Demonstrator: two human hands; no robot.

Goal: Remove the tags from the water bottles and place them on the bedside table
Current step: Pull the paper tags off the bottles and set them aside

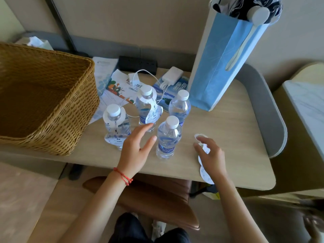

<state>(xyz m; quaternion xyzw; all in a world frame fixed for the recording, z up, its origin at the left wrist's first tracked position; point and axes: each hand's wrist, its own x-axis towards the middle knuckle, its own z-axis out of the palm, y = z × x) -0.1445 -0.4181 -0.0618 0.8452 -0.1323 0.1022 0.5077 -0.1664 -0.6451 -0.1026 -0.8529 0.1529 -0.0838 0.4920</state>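
Observation:
Several clear water bottles with white caps stand on the beige table (236, 137). The left bottle (115, 125) and the back middle bottle (146, 106) each wear a white paper tag around the neck. The back right bottle (179, 107) and the front bottle (168, 137) carry none. Loose white tags (204, 171) lie flat on the table at the front right. My left hand (136, 151) hovers open between the left and front bottles, fingertips near the back middle bottle's tag. My right hand (212, 155) rests open over the loose tags.
A large wicker basket (43, 102) fills the table's left side. A tall blue paper bag (224, 55) stands at the back right. Brochures (119, 88), a white power bank (172, 75) with its cable and a black power strip (137, 64) lie behind the bottles. A brown chair (157, 199) sits below the table edge.

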